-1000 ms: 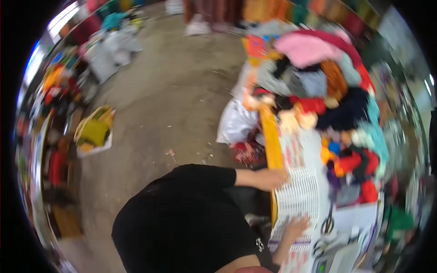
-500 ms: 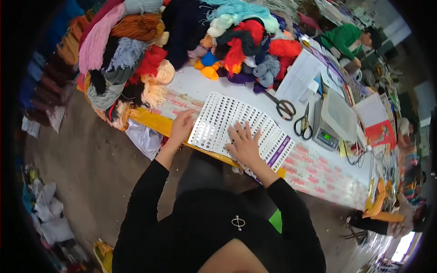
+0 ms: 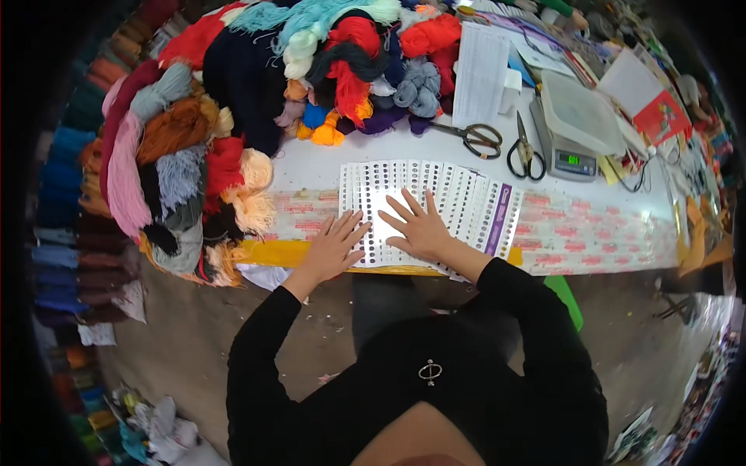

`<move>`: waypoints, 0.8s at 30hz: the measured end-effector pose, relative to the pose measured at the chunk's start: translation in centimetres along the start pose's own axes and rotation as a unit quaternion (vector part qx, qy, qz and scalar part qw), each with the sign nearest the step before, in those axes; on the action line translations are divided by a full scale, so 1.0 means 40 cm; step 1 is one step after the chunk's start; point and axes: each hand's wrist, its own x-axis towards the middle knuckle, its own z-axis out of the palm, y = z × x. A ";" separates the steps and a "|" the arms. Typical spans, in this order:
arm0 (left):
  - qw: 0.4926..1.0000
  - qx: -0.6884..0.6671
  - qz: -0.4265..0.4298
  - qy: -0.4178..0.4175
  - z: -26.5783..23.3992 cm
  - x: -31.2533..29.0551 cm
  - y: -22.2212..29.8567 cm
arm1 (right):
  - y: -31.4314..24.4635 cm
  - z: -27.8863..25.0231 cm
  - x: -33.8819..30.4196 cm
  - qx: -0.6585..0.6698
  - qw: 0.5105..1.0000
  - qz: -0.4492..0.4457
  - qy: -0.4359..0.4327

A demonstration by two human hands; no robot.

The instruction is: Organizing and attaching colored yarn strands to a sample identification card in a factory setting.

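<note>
Fanned white cards (image 3: 353, 183) with rows of small dark round spots or holes lie flat at the table's near edge. A purple printed strip (image 3: 502, 219) runs down their right side. My left hand (image 3: 332, 247) rests palm down on the lower left corner of the cards, fingers spread, holding nothing. My right hand (image 3: 420, 229) lies flat on the middle of the cards, also with fingers apart. It hides part of the rows beneath.
Heaped yarn skeins (image 3: 179, 128) in many colours cover the table's left and far side. Beyond the cards lie black-handled scissors (image 3: 483, 141) and a second pair (image 3: 527, 159). A scale (image 3: 575, 161) bearing a clear plastic box (image 3: 579, 116) stands to the right, near a paper sheet (image 3: 478, 74).
My view has turned, and the cards now sit squarer to the table edge, fanned wider. My left hand has come from their left edge onto their surface. My right hand remains flat on them.
</note>
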 end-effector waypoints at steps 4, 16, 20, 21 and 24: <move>1.000 0.003 -0.021 -0.014 0.008 -0.018 -0.031 | -0.025 0.003 0.018 0.012 1.000 -0.014 0.019; 0.998 -0.061 -0.031 0.013 0.006 -0.073 -0.124 | -0.105 0.026 0.083 0.036 0.999 0.004 -0.014; 0.997 -0.064 -0.046 0.017 -0.014 -0.067 -0.109 | -0.121 -0.008 0.109 0.027 1.000 -0.007 0.006; 0.997 -0.060 -0.041 0.021 -0.014 -0.063 -0.110 | -0.118 0.000 0.113 0.027 1.000 -0.012 0.005; 0.997 -0.062 -0.046 0.019 -0.020 -0.066 -0.104 | -0.127 0.011 0.110 0.031 0.999 -0.013 -0.001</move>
